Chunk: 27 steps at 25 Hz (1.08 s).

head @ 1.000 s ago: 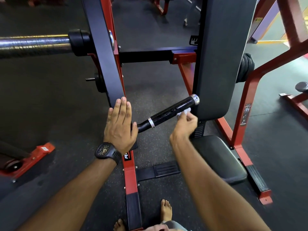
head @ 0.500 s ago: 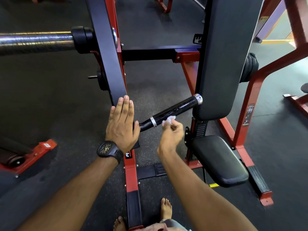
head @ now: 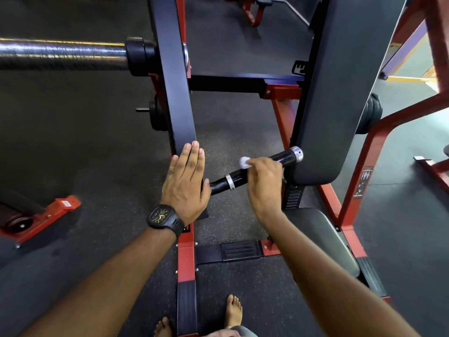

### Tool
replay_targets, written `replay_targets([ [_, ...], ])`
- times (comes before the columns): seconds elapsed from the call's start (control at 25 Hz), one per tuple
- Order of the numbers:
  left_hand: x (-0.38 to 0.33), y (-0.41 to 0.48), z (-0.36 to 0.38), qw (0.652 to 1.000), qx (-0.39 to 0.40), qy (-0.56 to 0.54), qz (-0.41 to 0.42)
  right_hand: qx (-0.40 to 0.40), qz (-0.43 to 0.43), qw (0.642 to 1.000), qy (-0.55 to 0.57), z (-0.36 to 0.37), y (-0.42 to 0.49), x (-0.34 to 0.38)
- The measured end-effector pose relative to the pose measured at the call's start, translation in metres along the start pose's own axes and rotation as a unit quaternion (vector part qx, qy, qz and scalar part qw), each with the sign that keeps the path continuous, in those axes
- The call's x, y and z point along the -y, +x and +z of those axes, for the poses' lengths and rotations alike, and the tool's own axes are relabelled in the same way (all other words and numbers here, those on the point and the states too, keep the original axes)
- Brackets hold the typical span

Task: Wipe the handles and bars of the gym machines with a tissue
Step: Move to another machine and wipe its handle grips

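right hand [head: 263, 184] pinching a white tissue [head: 244, 162] in its grip, pressing it onto the black handle [head: 284, 158] beside the back pad [head: 340, 93], left hand [head: 185, 186] lying flat, grip released, against the black upright bar [head: 175, 93]

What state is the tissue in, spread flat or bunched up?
Bunched up: the tissue shows only as a small white wad poking from the right hand on the black handle.

Tally by kind
One left hand [head: 184, 188], one right hand [head: 263, 184], one tissue [head: 243, 162], one handle [head: 286, 157], one wristwatch [head: 163, 216], two bare feet [head: 233, 310], one back pad [head: 340, 93].
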<state>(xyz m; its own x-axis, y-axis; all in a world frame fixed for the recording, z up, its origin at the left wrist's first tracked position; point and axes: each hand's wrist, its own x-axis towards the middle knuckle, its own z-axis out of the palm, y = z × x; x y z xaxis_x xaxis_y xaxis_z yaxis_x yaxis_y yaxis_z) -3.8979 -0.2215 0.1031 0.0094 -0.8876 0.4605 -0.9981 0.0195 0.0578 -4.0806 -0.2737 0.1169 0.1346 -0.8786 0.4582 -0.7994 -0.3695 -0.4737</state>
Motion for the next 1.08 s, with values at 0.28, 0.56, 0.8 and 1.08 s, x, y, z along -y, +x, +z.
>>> replay_targets([
  [0.28,0.001,0.001,-0.001,1.000,0.013,0.005,0.002,0.240,-0.156,0.948,-0.142,-0.009,0.055,-0.008],
  [0.56,0.002,0.000,-0.001,1.000,0.003,-0.015,0.004,0.291,-0.151,0.930,-0.169,-0.020,0.071,-0.012],
  [0.8,0.002,0.000,0.000,1.000,0.001,-0.021,0.005,0.279,-0.123,0.932,-0.193,-0.035,0.082,-0.026],
  [1.08,0.002,0.000,0.002,1.000,-0.007,-0.019,0.007,0.235,-0.075,0.950,-0.191,-0.048,0.085,-0.036],
])
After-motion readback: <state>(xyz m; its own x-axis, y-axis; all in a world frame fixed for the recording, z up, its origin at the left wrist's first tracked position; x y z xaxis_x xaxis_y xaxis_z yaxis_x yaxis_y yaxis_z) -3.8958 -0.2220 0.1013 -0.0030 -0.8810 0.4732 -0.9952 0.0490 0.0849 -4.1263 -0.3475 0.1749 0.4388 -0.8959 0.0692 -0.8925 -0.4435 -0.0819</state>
